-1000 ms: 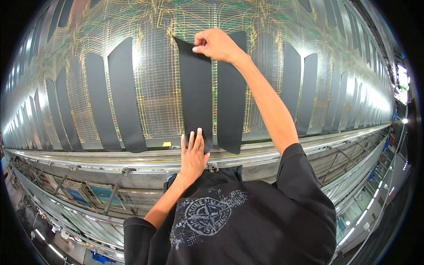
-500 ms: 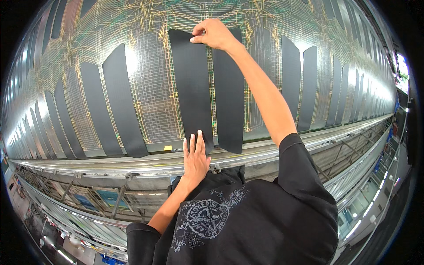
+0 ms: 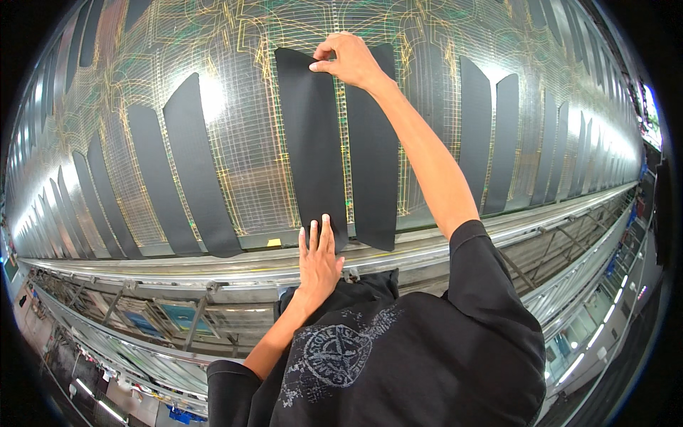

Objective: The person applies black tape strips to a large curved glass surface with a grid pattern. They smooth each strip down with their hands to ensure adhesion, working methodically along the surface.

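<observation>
A long dark grey fabric panel point(image 3: 313, 142) lies on the line-marked table point(image 3: 249, 164) straight in front of me. My right hand point(image 3: 348, 60) pinches the far edge of this panel between thumb and fingertips. At the near end, my left hand point(image 3: 320, 260) lies flat on the panel with its fingers stretched out, beside the table's front edge. A second dark panel point(image 3: 373, 171) rests just right of the first, partly covered at its far end by my right hand and wrist.
More dark panels point(image 3: 199, 164) lie in pairs to the left, and others point(image 3: 475, 135) to the right. Yellow and green guide lines cover the table. A small yellow tag point(image 3: 274, 243) sits near the front edge, where a metal rail point(image 3: 163, 270) runs along.
The view has shifted slightly. Both hands keep nearly the same places on the panel, the right pinching its far edge and the left flat at its near end.
</observation>
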